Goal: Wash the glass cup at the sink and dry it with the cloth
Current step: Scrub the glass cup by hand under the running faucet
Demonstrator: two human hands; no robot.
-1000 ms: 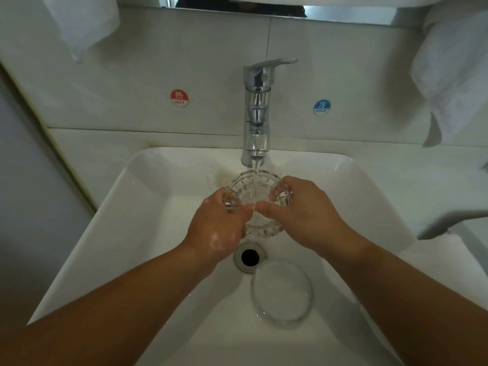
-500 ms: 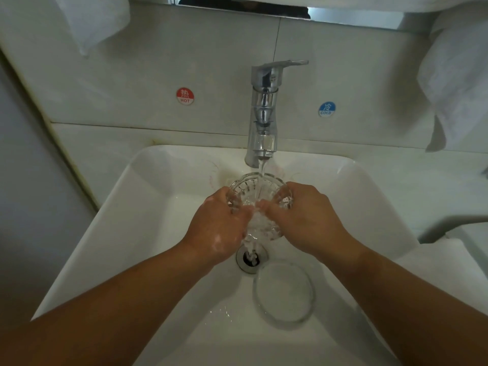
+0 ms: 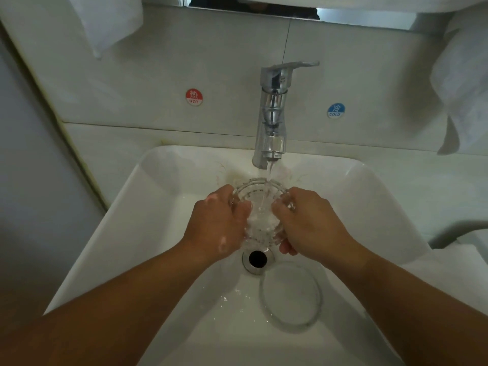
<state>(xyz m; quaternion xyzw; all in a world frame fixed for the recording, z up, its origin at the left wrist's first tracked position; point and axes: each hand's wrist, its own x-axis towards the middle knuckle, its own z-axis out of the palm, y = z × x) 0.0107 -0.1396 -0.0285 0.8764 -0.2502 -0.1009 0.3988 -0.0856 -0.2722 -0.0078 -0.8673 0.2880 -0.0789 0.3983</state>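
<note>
Single view, head-worn wide-angle camera: it looks forward and steeply down from above the near edge of the sink [image 3: 148, 196], facing the tiled wall [image 3: 132, 88] behind it, with the faucet [image 3: 273, 114] just right of the vertical midline. The range is close: the basin fills the lower half of the frame, both forearms enter from the lower corners, and the left hand [image 3: 216, 225] and right hand [image 3: 314, 225], gripping the glass cup [image 3: 260, 228], lie just below frame centre. The upper border cuts across the lower strip of a mirror [image 3: 369, 19].
</note>
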